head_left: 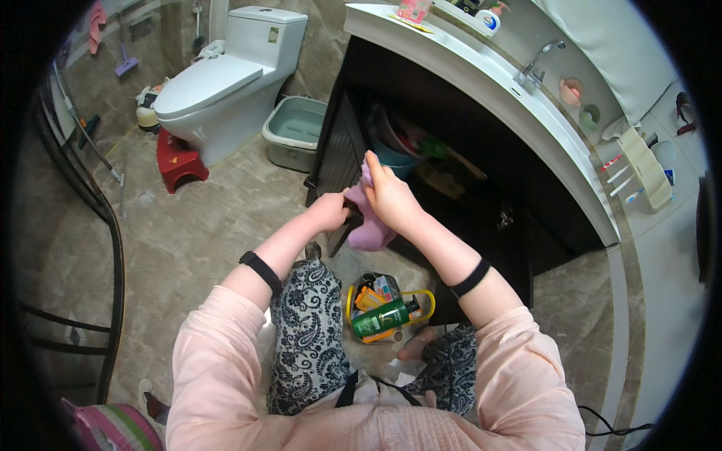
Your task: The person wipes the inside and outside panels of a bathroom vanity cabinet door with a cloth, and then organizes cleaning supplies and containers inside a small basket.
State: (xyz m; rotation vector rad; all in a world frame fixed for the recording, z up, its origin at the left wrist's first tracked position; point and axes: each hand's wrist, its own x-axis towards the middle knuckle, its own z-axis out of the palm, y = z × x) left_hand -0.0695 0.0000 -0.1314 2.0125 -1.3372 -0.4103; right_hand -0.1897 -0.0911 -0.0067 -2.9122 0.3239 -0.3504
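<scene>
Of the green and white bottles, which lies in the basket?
The green bottle, in the yellow-handled basket; the white bottle is up on the counter.

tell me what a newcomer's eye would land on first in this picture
Probably the lilac cloth in the person's right grip, bright against the dark, open cabinet. Next might come the green bottle lying on top of the yellow-rimmed basket on the floor between the person's legs. Then the big white toilet at upper left, with a red stool at its base.
</scene>
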